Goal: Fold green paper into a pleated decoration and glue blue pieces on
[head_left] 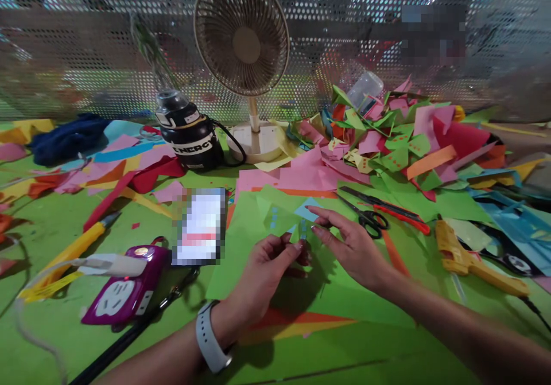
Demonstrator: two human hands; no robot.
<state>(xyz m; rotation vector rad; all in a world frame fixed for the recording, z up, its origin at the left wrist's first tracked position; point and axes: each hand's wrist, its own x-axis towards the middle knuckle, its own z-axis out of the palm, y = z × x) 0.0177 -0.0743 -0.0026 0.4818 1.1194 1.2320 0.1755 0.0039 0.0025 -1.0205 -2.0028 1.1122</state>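
My left hand (273, 261) pinches a small folded piece of light green paper (295, 234) between thumb and fingers. Little blue marks show on the green paper. My right hand (350, 241) is just to its right, its index fingertip on a small blue piece of paper (306, 207) and its thumb close to the green piece. Part of the blue paper is hidden behind the fingers. Beneath both hands lies a large green sheet (232, 270) on the green table (172, 339). Black-handled scissors (372, 221) and a red-and-black cutter knife (400, 213) lie right of my hands.
A yellow glue gun (473, 259) rests at the right. Behind stand a fan (247, 46) and a black jug (191, 138), with a heap of coloured paper scraps (387, 138) to the right. At left are a lit phone (200, 227) and a purple power strip (124, 287) with a cable.
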